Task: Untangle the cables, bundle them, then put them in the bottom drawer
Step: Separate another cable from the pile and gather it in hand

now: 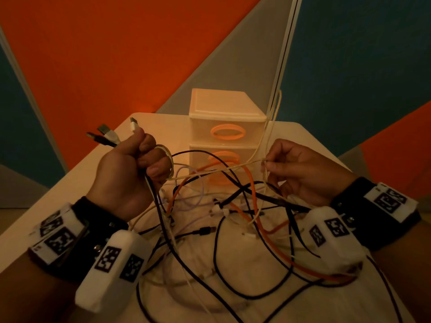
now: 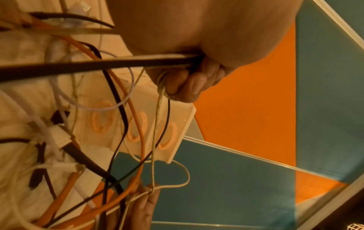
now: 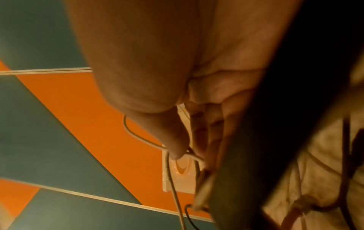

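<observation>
A tangle of black, white, lilac and orange cables (image 1: 221,220) lies on the white table (image 1: 58,194) in front of me. My left hand (image 1: 137,166) is raised in a fist and grips several cable ends; their USB plugs (image 1: 105,135) stick out above it. My right hand (image 1: 279,169) pinches a thin cream cable (image 1: 233,167) between thumb and fingertips; that cable runs across to the left hand and also loops up behind. A small white drawer unit (image 1: 224,127) with three orange-handled drawers, all closed, stands behind the tangle. The orange cable (image 2: 138,124) hangs in front of the drawers.
Orange and teal wall panels (image 1: 116,54) rise behind the table. A white vertical strip (image 1: 282,54) runs up beside the drawer unit. Bare table (image 1: 303,136) shows to the right of the unit.
</observation>
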Available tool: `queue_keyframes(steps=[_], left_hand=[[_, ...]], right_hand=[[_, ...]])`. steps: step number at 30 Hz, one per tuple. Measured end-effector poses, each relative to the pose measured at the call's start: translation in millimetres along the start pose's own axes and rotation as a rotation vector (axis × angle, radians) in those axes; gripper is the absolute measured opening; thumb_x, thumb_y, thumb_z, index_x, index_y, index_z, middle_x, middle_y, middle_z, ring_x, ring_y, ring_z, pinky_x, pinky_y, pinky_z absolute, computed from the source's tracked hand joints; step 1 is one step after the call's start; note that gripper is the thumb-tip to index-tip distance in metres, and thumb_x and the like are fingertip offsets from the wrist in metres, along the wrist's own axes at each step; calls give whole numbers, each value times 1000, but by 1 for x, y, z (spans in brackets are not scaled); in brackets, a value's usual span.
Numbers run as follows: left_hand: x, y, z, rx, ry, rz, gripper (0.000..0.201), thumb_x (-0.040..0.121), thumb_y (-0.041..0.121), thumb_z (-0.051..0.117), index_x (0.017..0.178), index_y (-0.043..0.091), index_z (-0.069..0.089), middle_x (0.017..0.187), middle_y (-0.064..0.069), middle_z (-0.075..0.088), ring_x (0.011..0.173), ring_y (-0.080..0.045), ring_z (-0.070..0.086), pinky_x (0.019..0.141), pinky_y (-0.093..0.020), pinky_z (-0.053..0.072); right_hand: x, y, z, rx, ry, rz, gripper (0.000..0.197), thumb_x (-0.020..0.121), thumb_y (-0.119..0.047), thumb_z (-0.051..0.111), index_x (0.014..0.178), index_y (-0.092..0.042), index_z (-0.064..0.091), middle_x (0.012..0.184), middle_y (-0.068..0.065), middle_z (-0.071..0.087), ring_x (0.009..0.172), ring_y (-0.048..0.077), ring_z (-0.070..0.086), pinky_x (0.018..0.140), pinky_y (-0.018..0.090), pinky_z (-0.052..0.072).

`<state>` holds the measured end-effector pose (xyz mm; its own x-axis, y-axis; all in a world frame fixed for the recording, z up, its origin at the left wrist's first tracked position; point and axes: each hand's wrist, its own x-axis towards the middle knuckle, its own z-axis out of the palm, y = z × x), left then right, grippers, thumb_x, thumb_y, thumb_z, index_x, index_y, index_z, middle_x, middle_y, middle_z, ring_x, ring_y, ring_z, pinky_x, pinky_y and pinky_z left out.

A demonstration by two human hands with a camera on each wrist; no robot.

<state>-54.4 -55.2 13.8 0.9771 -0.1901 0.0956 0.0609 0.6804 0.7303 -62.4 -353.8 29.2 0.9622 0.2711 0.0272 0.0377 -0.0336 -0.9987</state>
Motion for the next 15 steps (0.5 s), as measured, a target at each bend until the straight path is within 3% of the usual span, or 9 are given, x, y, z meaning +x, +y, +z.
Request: queue_keyframes(steps=[5, 8, 10, 13, 15], left_hand=[[0, -1, -2, 30, 0, 6, 42, 105, 40, 38, 69, 19, 37, 58, 5, 23, 49, -12, 26, 47, -22, 29], [0, -2, -1, 49, -3, 14, 42, 105, 39, 38, 69, 18, 37, 59, 4, 22, 49, -12, 26, 47, -23, 30], [0, -2, -1, 74, -2, 21, 41, 105, 39, 37, 69, 18, 36, 58, 4, 22, 49, -13, 25, 47, -23, 29], [1, 0, -3, 106, -3, 35, 41, 105, 39, 37, 69, 19, 36, 59, 4, 22, 49, -13, 24, 48, -24, 27], [2, 1, -4, 133, 0, 39, 42, 105, 39, 36, 69, 19, 36, 59, 4, 21, 49, -13, 25, 48, -24, 27]], right_hand=[[5, 2, 1, 61, -33, 31, 11, 86, -6, 57, 89, -10, 46, 83, 14, 67, 58, 22, 63, 43, 28, 52], [8, 2, 2, 31, 38, -21, 13, 88, -3, 57, 83, -12, 48, 76, 14, 61, 49, 13, 46, 39, 19, 34], [11, 2, 0, -52, 104, -66, 19, 90, -1, 58, 78, -13, 50, 71, 11, 56, 49, 10, 37, 41, 18, 25], [13, 1, -1, -94, 115, -72, 12, 79, -9, 65, 78, -17, 55, 67, 4, 52, 56, 11, 42, 48, 22, 33], [13, 1, -4, -4, 66, -66, 19, 78, -5, 69, 83, -16, 55, 68, 2, 50, 56, 10, 45, 49, 22, 35]])
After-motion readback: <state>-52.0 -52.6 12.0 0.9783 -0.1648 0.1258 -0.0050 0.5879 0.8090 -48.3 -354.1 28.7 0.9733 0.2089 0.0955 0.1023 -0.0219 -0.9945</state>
